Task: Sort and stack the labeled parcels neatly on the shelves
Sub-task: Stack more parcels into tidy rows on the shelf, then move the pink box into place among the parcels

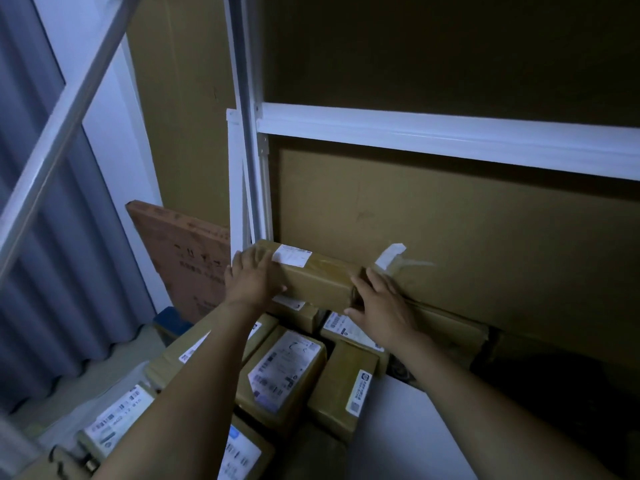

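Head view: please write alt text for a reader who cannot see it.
A left hand and a right hand hold a long brown box by its ends in front of a cardboard sheet under a white shelf rail. Labeled parcels lie below it.

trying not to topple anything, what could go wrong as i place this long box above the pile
1. The long parcel is held only at its ends by the left hand and right hand; a slip at either end could drop it onto the parcels below.
2. Those parcels lie at differing angles, so it may rock or slide once released.
3. Its left end sits close to the white shelf upright and could catch.
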